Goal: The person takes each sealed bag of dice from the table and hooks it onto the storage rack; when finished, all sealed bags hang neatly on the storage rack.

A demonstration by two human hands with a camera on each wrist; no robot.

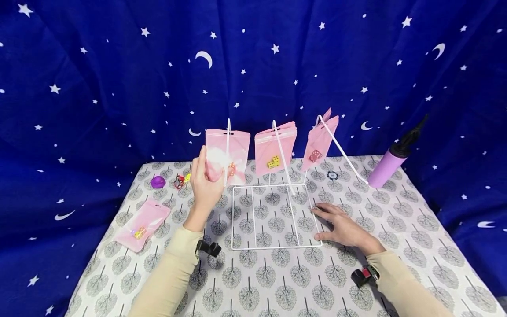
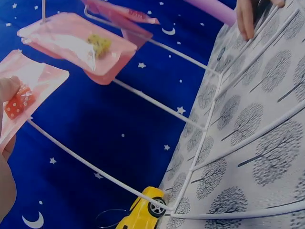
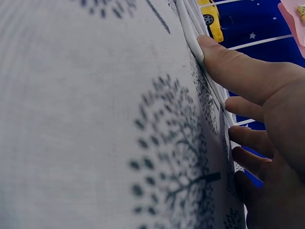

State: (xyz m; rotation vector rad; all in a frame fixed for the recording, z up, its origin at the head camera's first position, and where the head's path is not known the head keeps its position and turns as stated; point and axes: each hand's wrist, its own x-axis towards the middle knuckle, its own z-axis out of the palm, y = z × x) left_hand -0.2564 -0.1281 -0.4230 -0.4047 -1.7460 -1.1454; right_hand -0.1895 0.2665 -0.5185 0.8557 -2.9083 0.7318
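A white wire rack with three raised arms stands mid-table. My left hand pinches a pink zip bag by its left side. The bag's hang hole lies at the rack's left arm, and dotted orange dice show through its clear front. Pink bags with yellow dice hang on the middle arm, and pink bags with red dice on the right arm. My right hand rests at the right side of the rack's base, fingers spread and thumb touching the wire.
Another pink bag with small dice lies flat at the left. Behind it sit a purple round object and a small red item. A yellow toy car is behind the rack's left end. A purple hand pump stands back right.
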